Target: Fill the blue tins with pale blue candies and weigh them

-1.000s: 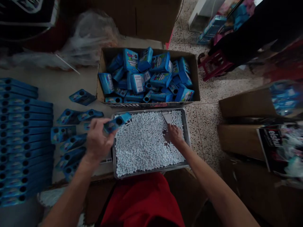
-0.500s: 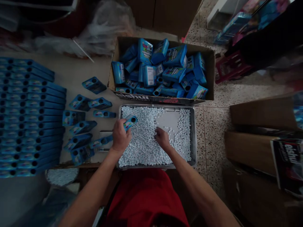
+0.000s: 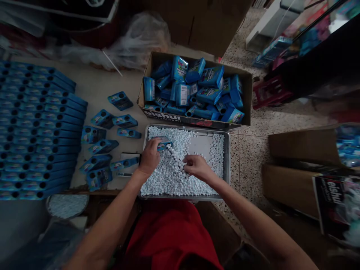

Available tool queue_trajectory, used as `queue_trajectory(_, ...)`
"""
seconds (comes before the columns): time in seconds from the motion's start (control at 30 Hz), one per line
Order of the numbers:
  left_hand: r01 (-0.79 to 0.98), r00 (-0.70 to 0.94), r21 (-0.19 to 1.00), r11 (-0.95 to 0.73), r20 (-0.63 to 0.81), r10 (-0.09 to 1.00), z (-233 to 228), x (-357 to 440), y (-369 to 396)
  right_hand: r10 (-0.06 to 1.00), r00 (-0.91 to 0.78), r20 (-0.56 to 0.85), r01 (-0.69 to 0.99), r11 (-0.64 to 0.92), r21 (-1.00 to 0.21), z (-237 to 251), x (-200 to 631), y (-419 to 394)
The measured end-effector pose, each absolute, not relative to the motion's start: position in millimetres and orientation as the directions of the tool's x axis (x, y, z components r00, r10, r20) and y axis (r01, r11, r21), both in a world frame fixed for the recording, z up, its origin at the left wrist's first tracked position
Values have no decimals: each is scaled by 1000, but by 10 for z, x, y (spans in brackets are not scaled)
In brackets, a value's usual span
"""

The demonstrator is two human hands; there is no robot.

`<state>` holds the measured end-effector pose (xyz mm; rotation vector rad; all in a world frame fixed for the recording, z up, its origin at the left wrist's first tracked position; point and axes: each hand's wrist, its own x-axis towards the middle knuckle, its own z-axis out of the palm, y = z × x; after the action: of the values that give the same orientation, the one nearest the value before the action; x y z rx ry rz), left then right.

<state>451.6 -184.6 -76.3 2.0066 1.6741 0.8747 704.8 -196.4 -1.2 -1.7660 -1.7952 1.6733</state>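
My left hand (image 3: 149, 157) grips a small blue candy box (image 3: 164, 143) and holds it low over a metal tray (image 3: 227, 157) filled with small white pellets (image 3: 168, 176). My right hand (image 3: 196, 167) rests on the pellets in the middle of the tray, its fingers curled around a few of them, just right of the box. A thin line of pellets runs between the two hands. A bare patch of tray bottom (image 3: 200, 144) shows behind my right hand.
A cardboard carton (image 3: 245, 95) behind the tray holds several blue boxes. Rows of blue boxes (image 3: 36, 127) lie at the left, loose blue boxes (image 3: 104, 146) beside them. Cardboard cartons (image 3: 298, 165) stand on the floor at the right. A small dish of pellets (image 3: 66, 204) sits lower left.
My left hand brought the blue box from the tray's left edge down onto the pellets. My right hand drew back from the far right of the tray to its middle, leaving a bare patch.
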Motion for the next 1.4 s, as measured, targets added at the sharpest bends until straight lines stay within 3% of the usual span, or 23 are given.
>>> queue_trajectory(0.17,702,163,654,-281,236,958,-732,4506,-1894,606,-335,-722,620,-435,-653,297,6953,-1800)
queue_trajectory(0.37,681,164,682,-267,214,963,-737,4560,-1925,535,-321,-781,533,-580,-616,530,6985,-1746)
queue_trajectory(0.47,653,124,724,-223,189,974,-794,4553,-1916,544,-306,-781,530,-584,-615,542,7146,-1864)
queue_trajectory(0.57,609,27,772,-181,208,978,-931,4524,-1911,663,-195,-722,702,-420,-575,336,7411,-2130)
queue_trajectory(0.63,563,-71,812,-155,234,970,-1080,4534,-1920,773,-44,-633,877,-273,-395,60,7594,-2343)
queue_trajectory(0.73,418,-266,903,-97,224,938,-1359,4666,-1957,826,132,-548,982,-182,-38,-457,7742,-2604)
queue_trajectory(0.8,300,-383,951,-77,194,903,-1534,4843,-1987,836,124,-535,991,-129,28,-763,7703,-2694)
queue_trajectory(0.97,140,-504,985,-99,157,850,-1706,5423,-2008,881,40,-471,984,-117,-135,-1153,7302,-2608)
queue_trajectory(1.13,-6,-476,1000,20,-21,879,-1558,5843,-2000,908,80,-412,782,-313,-539,-1271,7167,-2395)
queue_trajectory(1.23,-16,-425,995,97,-95,900,-1436,5882,-2035,913,75,-400,671,-343,-657,-1246,7287,-2410)
queue_trajectory(1.3,36,-351,996,77,-60,935,-1349,5793,-2057,914,54,-402,622,-346,-702,-1155,7399,-2475)
queue_trajectory(1.4,220,-174,973,-66,106,979,-1213,5520,-2039,906,-13,-423,450,-373,-812,-900,7548,-2570)
